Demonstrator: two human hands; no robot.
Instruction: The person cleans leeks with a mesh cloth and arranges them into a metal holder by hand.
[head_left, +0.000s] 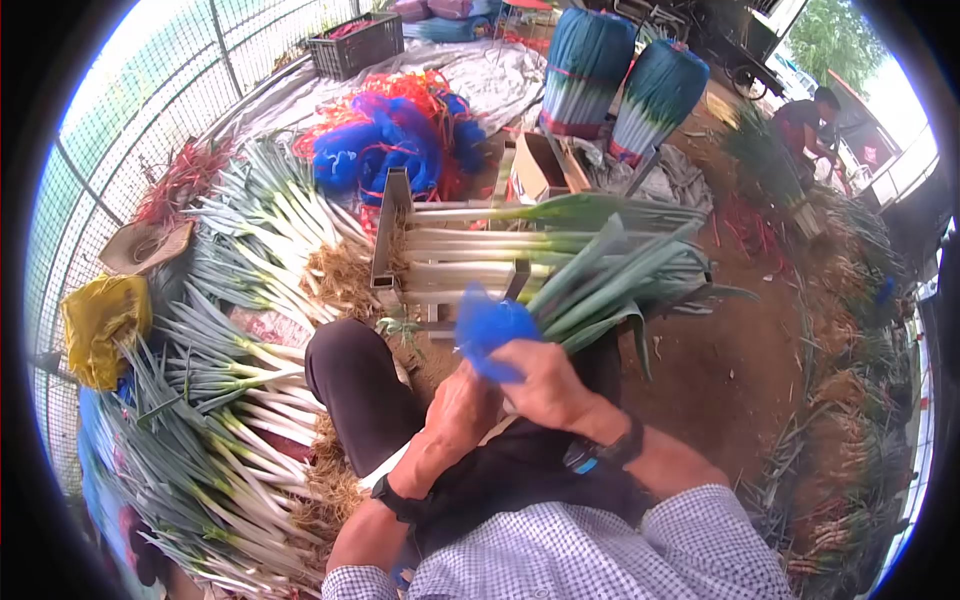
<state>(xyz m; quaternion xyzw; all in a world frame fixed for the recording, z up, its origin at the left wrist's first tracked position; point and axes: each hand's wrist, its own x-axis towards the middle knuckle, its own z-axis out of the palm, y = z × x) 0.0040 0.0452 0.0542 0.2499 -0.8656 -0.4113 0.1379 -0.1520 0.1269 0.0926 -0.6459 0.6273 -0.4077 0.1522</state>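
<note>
Close together above my lap, my left hand and my right hand are both closed. Blue netting, blurred, bunches up from my right hand's grip. What my left hand's fingers hold is hidden. Just beyond them, long leeks lie crosswise on a metal frame, white stems to the left and green leaves to the right. Their roots touch the frame's left upright. Some green leaves hang over the near side, beside my right hand.
Piles of leeks spread along the left. Blue netting and red strips lie beyond the frame, near a cardboard box. Two wrapped bundles stand at the back, with a black crate further left. Another person is at far right.
</note>
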